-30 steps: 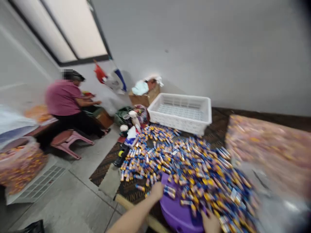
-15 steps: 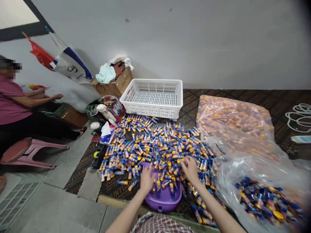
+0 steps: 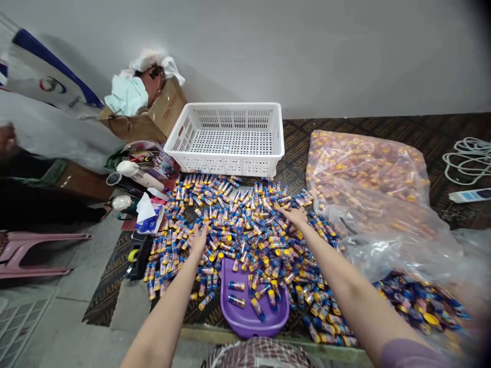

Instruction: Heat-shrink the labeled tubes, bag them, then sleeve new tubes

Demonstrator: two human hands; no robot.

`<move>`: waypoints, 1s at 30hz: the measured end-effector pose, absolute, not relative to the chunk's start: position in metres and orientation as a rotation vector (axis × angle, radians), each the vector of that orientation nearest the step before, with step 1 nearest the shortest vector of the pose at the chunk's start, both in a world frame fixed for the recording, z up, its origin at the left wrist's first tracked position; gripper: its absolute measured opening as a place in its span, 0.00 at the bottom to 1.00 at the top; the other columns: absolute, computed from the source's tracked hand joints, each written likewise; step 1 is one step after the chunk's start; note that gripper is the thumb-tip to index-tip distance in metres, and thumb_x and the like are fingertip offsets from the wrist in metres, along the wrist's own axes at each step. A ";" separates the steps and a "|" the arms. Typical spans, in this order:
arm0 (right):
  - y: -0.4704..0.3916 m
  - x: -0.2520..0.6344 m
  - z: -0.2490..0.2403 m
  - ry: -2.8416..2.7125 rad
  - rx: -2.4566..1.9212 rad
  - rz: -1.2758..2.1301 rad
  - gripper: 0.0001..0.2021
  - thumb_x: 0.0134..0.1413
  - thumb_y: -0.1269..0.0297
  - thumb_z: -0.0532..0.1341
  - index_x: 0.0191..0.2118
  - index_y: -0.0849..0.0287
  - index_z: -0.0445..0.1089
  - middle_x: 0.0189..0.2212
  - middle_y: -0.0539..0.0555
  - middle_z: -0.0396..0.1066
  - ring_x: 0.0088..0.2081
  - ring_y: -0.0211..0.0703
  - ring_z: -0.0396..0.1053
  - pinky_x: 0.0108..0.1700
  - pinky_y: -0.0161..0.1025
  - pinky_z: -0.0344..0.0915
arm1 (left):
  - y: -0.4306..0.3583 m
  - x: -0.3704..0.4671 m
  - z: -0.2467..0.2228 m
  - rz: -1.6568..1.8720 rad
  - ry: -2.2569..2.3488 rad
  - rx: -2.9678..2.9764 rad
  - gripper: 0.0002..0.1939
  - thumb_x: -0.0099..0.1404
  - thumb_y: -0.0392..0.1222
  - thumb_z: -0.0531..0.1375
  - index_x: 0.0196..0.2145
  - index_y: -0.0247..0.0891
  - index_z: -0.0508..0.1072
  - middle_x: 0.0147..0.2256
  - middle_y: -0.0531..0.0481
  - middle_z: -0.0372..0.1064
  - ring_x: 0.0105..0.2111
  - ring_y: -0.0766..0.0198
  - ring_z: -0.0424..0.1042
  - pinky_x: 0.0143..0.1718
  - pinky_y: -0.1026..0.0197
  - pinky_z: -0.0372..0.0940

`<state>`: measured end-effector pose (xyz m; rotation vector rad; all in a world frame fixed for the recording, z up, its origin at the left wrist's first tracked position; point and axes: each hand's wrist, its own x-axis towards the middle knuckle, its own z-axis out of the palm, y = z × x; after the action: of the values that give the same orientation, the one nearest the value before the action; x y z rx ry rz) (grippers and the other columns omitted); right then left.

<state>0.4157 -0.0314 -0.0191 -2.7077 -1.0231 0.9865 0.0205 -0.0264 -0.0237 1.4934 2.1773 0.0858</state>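
Observation:
Many small clear tubes with blue and yellow ends (image 3: 245, 225) lie heaped on a dark printed board. My left hand (image 3: 198, 239) rests on the left part of the heap, its fingers apart. On the right side, my right hand (image 3: 294, 215) reaches over the tubes with fingers spread. Neither hand visibly grips a tube. Nearest to me is a purple scoop-like tray (image 3: 245, 323), with several tubes lying in it. Behind the heap stands a white slotted basket (image 3: 226, 164) with nothing in it.
Clear bags of tubes (image 3: 368, 158) lie at the right, beside a coiled white cable (image 3: 466, 161). A cardboard box (image 3: 164, 110) with cloths stands back left, near bottles (image 3: 140, 176). A person's dark-clothed leg and a pink stool (image 3: 34, 250) show far left.
Both hands have moved forward from the purple tray onto the heap, spreading apart. More of the tray shows. The view has shifted, and the person at the left is mostly out of it.

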 end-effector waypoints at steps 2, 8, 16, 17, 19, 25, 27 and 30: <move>-0.034 0.407 -0.021 -1.089 -2.695 1.034 0.40 0.38 0.30 0.53 0.49 0.57 0.70 0.59 0.65 0.48 0.58 0.67 0.45 0.53 0.59 0.49 | -0.028 0.035 -0.033 0.089 2.140 1.432 0.34 0.63 0.64 0.38 0.60 0.46 0.55 0.54 0.41 0.61 0.55 0.48 0.59 0.52 0.46 0.54; -0.045 0.362 -0.022 -1.268 -2.603 1.127 0.44 0.39 0.29 0.52 0.55 0.58 0.64 0.58 0.66 0.49 0.58 0.66 0.47 0.54 0.56 0.48 | -0.042 0.066 -0.042 0.169 2.051 1.391 0.35 0.62 0.66 0.40 0.61 0.48 0.53 0.56 0.41 0.58 0.60 0.47 0.50 0.55 0.45 0.50; -0.098 0.273 -0.013 -1.529 -2.365 1.266 0.44 0.37 0.30 0.54 0.55 0.57 0.63 0.57 0.66 0.51 0.59 0.65 0.48 0.53 0.53 0.54 | -0.071 0.072 -0.033 0.214 1.818 1.533 0.29 0.66 0.58 0.41 0.61 0.45 0.54 0.58 0.47 0.58 0.58 0.57 0.55 0.56 0.54 0.51; -0.109 0.266 -0.010 -1.555 -2.343 1.258 0.43 0.37 0.30 0.55 0.55 0.56 0.63 0.58 0.66 0.51 0.60 0.65 0.47 0.53 0.53 0.53 | -0.076 0.075 -0.031 0.205 1.770 1.569 0.28 0.66 0.58 0.42 0.60 0.46 0.56 0.57 0.48 0.59 0.57 0.58 0.56 0.56 0.55 0.52; -0.134 0.254 -0.004 -1.593 -2.314 1.232 0.41 0.40 0.33 0.56 0.57 0.54 0.60 0.60 0.64 0.49 0.62 0.64 0.43 0.55 0.53 0.52 | -0.085 0.081 -0.026 0.179 1.667 1.649 0.25 0.65 0.58 0.45 0.56 0.48 0.63 0.55 0.51 0.62 0.56 0.58 0.59 0.55 0.55 0.52; -0.207 0.224 0.018 -1.831 -2.206 0.973 0.34 0.52 0.41 0.52 0.62 0.52 0.51 0.65 0.60 0.37 0.65 0.63 0.33 0.58 0.60 0.44 | -0.108 0.094 -0.006 0.160 1.510 1.834 0.24 0.62 0.59 0.51 0.49 0.46 0.71 0.54 0.48 0.62 0.55 0.55 0.58 0.57 0.52 0.49; -0.231 0.219 0.030 -1.943 -2.080 0.943 0.30 0.55 0.43 0.50 0.61 0.48 0.53 0.66 0.57 0.38 0.65 0.61 0.34 0.59 0.62 0.40 | -0.117 0.095 0.000 0.148 1.464 1.939 0.26 0.60 0.61 0.52 0.50 0.46 0.70 0.54 0.47 0.61 0.54 0.53 0.60 0.55 0.51 0.52; -0.275 0.228 0.042 -1.862 -2.011 0.836 0.28 0.57 0.46 0.49 0.62 0.45 0.51 0.65 0.55 0.42 0.65 0.57 0.37 0.60 0.61 0.39 | -0.139 0.097 0.004 0.084 1.386 2.083 0.29 0.60 0.63 0.51 0.53 0.46 0.66 0.53 0.45 0.62 0.51 0.52 0.63 0.53 0.51 0.55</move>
<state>0.2276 -0.2746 0.0421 -2.0114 -1.8621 0.8356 0.0971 -0.1387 0.0045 2.0825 1.3862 0.0836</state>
